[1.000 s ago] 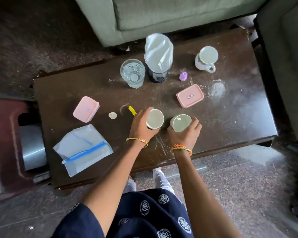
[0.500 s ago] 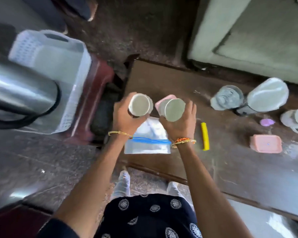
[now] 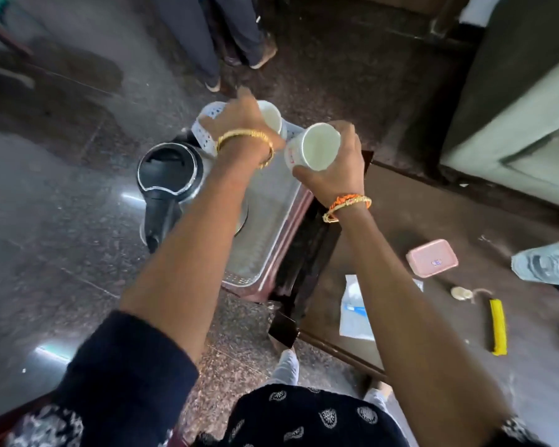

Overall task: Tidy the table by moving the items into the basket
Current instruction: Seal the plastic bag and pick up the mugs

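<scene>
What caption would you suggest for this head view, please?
Left hand and right hand each carry a white paper cup over the white perforated plastic basket.

I see the dark brown wooden desk [image 3: 400, 221] at four o'clock, bearing a pink lidded box [image 3: 432, 258], a yellow stick [image 3: 498, 327], and a clear zip bag [image 3: 355, 314].

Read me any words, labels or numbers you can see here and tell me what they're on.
Nothing can be read.
Red mark on the paper cup in the right hand: too blurred to read.
Small blue label on the pink box: too small to read.
</scene>
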